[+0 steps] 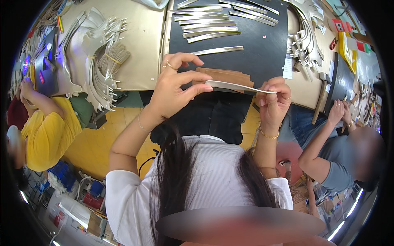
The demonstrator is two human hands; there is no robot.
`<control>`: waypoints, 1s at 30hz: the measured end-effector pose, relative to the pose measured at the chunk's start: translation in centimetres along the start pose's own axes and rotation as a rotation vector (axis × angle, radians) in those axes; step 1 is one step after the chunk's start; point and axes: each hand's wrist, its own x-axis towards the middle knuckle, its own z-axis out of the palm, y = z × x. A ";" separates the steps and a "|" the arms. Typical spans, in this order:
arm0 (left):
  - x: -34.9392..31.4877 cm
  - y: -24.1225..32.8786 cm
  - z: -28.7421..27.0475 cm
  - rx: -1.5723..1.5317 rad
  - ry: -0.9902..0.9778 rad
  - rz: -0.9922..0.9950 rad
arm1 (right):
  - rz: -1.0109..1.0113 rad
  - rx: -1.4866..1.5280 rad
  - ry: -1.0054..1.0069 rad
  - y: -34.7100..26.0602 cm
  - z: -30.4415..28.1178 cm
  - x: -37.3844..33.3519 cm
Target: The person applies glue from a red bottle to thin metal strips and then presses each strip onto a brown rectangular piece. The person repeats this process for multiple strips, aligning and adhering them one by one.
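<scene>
Between the hands, one pale strip (240,86) is pinched at its ends by left hand (174,88) and right hand (273,100). Beyond them, finished-looking strips (211,29) lie ranged on the bench (271,49); bundles (100,61) apparently remain.

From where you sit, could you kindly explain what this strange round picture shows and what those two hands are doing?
The picture comes from a wide fisheye camera worn on a person's head, looking down, so straight edges bend near the rim. There is no machine, only two bare hands. The left hand and the right hand each pinch one end of a thin pale strip, held in the air above a brown board. Beyond lies a black mat with more pale strips laid in rows. A bundle of curved strips lies to the left, a hammer to the right. Other people work on both sides.
</scene>
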 end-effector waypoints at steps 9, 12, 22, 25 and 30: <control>-0.4 -1.5 2.2 0.130 0.103 -0.014 | 0.277 -0.463 0.065 -0.8 -0.7 -2.5; -0.3 -2.0 2.5 0.184 0.081 -0.043 | 0.287 -0.473 0.080 -0.5 -0.7 -2.7; -0.7 -1.7 2.1 0.213 0.083 -0.002 | 0.266 -0.564 -0.056 -0.9 -1.7 -2.2; -0.8 -1.5 1.8 0.093 0.010 -0.040 | 0.224 -0.518 -0.150 -2.5 -2.1 -1.9; 0.2 -1.1 2.8 0.115 0.002 -0.019 | -0.036 -0.569 -0.076 -6.4 -4.1 -1.1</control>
